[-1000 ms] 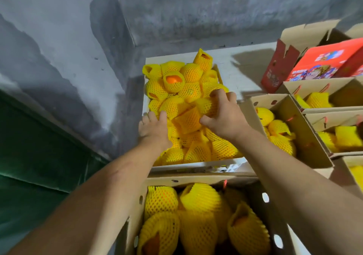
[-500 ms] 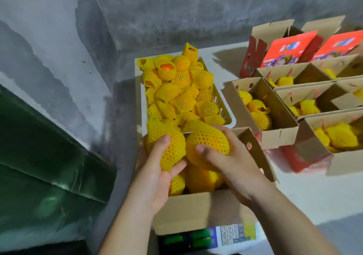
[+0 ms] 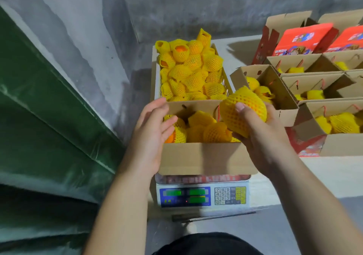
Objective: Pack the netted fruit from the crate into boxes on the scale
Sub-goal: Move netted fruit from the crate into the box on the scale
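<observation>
While my right hand [image 3: 261, 137] grips one netted fruit [image 3: 242, 109] over the box [image 3: 204, 158] on the scale [image 3: 202, 196], my left hand [image 3: 151, 135] hovers spread; one crate [image 3: 157, 82] behind.

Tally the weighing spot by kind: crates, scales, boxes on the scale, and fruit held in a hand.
Crate: 1
Scale: 1
Box on the scale: 1
Netted fruit held in the right hand: 1
Total: 4
</observation>
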`<state>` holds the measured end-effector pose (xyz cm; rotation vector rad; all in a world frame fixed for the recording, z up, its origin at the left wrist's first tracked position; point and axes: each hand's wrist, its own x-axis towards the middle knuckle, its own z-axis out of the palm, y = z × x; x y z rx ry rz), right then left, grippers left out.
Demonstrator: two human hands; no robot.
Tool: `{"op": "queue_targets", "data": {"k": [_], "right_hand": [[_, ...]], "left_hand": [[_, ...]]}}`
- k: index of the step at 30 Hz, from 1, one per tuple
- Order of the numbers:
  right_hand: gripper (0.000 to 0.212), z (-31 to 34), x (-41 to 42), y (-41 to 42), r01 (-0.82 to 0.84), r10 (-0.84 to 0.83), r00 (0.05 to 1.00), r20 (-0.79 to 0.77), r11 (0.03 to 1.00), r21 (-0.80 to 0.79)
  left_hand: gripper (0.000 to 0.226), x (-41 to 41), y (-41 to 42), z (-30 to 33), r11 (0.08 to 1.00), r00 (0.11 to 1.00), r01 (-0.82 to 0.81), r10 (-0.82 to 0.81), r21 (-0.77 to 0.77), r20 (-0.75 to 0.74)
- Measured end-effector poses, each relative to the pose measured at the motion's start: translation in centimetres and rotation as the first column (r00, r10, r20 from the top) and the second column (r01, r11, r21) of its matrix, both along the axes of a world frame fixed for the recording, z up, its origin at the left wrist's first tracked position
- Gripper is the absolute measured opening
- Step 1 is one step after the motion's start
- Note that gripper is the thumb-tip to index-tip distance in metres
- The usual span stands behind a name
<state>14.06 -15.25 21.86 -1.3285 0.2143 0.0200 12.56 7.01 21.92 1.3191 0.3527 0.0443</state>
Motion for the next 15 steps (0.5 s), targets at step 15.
{"op": "queue_targets", "data": {"k": [15], "right_hand": [[0.081,-2.7,-5.6,1.4,-0.398,0.395,0.917,0.047,0.908,0.133]], "left_hand": [[0.054,-9.5,-2.4,-1.4,0.979,0.984,0.15,-0.161,0.135,0.073]]}}
